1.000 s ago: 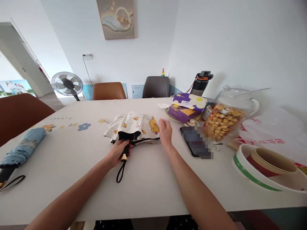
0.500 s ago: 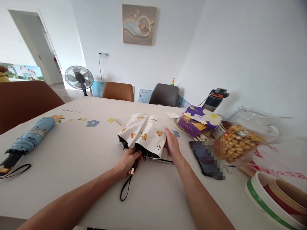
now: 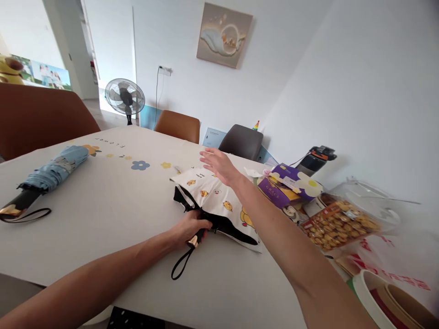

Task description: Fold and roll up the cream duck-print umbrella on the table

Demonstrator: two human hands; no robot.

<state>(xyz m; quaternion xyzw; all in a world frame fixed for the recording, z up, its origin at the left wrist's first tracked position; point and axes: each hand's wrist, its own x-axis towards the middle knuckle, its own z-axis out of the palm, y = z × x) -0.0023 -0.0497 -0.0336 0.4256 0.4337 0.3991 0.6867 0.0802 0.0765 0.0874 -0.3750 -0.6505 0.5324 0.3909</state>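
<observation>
A white folding umbrella (image 3: 219, 196) with yellow duck prints and a black lining lies loosely folded on the table, its canopy spread out to the right. My left hand (image 3: 192, 227) is wrapped around its black handle, near the canopy's lower edge. From the handle's gold-coloured end hangs a black wrist strap (image 3: 181, 265). Over the far part of the canopy, my right hand (image 3: 219, 165) is stretched out with fingers apart; whether it touches the cloth I cannot tell. My right forearm hides part of the canopy's right side.
A closed light-blue umbrella (image 3: 56, 170) lies on the left of the table (image 3: 113, 205). On the right are purple boxes (image 3: 279, 187), a black bottle (image 3: 313, 160), a clear tub of snacks (image 3: 339, 224) and tape rolls (image 3: 384, 301). Chairs and a fan (image 3: 125, 96) stand behind.
My right hand has left the canopy's right edge and moved up and left over its far part, fingers opening. The canopy has spread to the right. The view has tilted.
</observation>
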